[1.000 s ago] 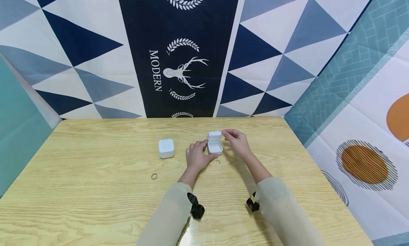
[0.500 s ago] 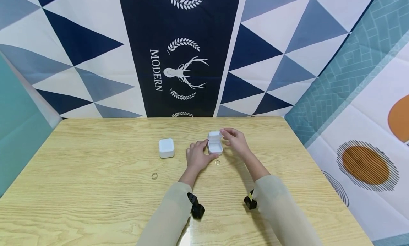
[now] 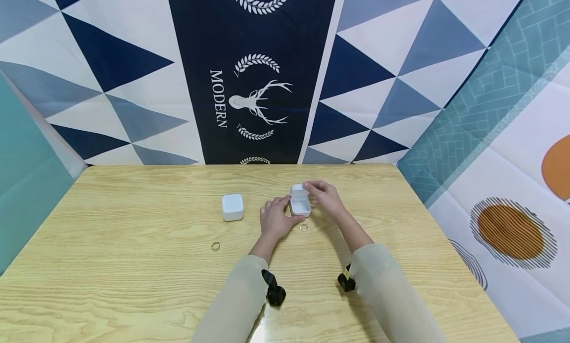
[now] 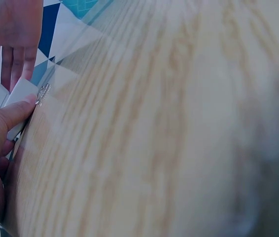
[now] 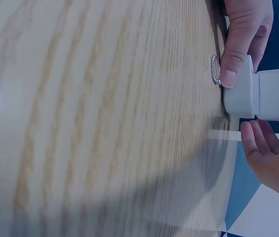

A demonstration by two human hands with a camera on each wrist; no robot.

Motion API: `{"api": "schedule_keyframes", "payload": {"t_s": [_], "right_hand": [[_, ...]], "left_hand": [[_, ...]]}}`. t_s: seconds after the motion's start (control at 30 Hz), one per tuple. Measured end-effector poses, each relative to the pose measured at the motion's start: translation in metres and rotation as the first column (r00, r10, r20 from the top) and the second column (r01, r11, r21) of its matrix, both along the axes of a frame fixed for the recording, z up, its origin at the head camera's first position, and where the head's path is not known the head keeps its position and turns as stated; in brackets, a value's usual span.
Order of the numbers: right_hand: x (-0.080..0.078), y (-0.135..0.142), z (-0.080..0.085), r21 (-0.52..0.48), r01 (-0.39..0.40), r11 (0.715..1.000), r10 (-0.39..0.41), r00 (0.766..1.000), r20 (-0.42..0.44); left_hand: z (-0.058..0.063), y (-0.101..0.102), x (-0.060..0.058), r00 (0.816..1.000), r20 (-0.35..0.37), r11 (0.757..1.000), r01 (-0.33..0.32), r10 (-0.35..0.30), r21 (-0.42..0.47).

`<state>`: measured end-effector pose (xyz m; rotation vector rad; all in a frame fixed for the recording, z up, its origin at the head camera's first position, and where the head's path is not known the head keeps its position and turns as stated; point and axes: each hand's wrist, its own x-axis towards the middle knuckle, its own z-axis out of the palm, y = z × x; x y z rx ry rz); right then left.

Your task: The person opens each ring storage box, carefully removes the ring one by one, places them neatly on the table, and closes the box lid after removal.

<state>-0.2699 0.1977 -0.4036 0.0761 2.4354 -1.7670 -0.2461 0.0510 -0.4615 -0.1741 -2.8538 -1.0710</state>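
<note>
A small white ring box [image 3: 302, 211] stands on the table with its lid [image 5: 278, 94] raised. My left hand [image 3: 274, 219] holds its base from the left, thumb across the front and fingers behind. At the lid's right side is my right hand [image 3: 327, 199], its fingertips touching the edge and its fingers loosely extended; the lid hides part of that hand in the right wrist view. Just in front of the box, close to the left thumb, lies a ring [image 5: 212, 69] studded with small stones. No ring shows inside the box in the head view.
A second white box [image 3: 232, 207], closed, stands left of the hands. Another ring [image 3: 215, 250] lies on the wooden table [image 3: 133, 273] nearer the front. A patterned cloth [image 3: 262, 85] hangs behind the table's back edge.
My right hand has shifted slightly left, over the lid's corner, and the lid tips a little further forward. The left hand, the box's base and both rings stay in place.
</note>
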Motion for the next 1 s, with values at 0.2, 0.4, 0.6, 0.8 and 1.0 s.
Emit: {"api": "schedule_keyframes", "payload": {"t_s": [0.2, 0.4, 0.6, 0.8, 1.0], "right_hand": [[-0.0009, 0.0005, -0.0015, -0.005, -0.005, 1.0, 0.005, 1.0, 0.011], [-0.0023, 0.0016, -0.004, 0.003, -0.01, 1.0, 0.01, 1.0, 0.017], [-0.0021, 0.0009, -0.005, 0.001, -0.03, 1.0, 0.03, 0.999, 0.027], [-0.0024, 0.0, -0.0048, 0.0, -0.036, 0.999, 0.036, 0.999, 0.034], [-0.0024, 0.0005, -0.0039, -0.011, -0.033, 0.999, 0.034, 0.999, 0.04]], "left_hand": [[0.0007, 0.0008, 0.0004, 1.0, -0.004, 1.0, 0.0, 0.0, 0.0], [0.0014, 0.0012, 0.0006, 1.0, 0.001, 1.0, -0.002, 0.002, -0.006], [0.0002, 0.001, 0.0, 1.0, -0.004, 1.0, -0.005, 0.005, 0.0], [0.0002, 0.0003, 0.0005, 1.0, -0.006, 1.0, -0.002, 0.002, 0.0], [0.0, 0.0003, 0.0005, 1.0, -0.007, 1.0, 0.001, -0.001, -0.003]]}}
